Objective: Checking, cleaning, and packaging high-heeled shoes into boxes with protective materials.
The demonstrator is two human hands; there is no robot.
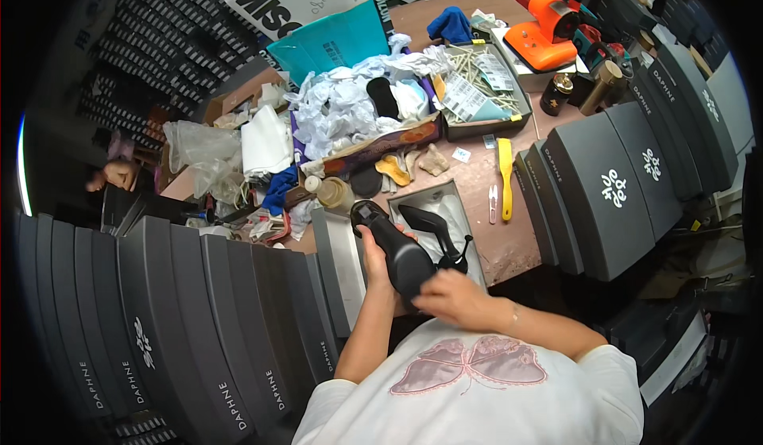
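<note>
Gripping a black heeled shoe [397, 253] in the left hand [375, 261], smack in the middle of the frame, wrapping round its left side and tilting the broad toe end toward the lower right. Bringing the right hand [457, 298] in at that toe end, just below and right of centre, curling the fingers in, but blurring a bit, so not being able to tell whether touching the shoe or pinching anything.

Spotting a second black shoe [429, 224] right beside the first, lying in an open grey shoebox [475, 258] with some white tissue paper [455, 213]. Working at a brownish bench [513, 250], btw, and a seriously crowded one. Noticing a yellow brush-like tool [505, 183] and some small pale snips [493, 204] lying right of centre. Going up the frame, seeing a heap of crumpled white paper [338, 99] in a patterned box [380, 152] at upper centre, thin pale sticks [469, 67] in a grey box just beside it, and what's looking like an orange tape dispenser [544, 36] at upper right. Also catching a cloudy bottle [332, 194] just above and left of the held shoe, plus a little dark jar [556, 97] below the dispenser. Seeing grey shoeboxes [159, 310] standing in rows too, filling the lower left and lining the right side.
</note>
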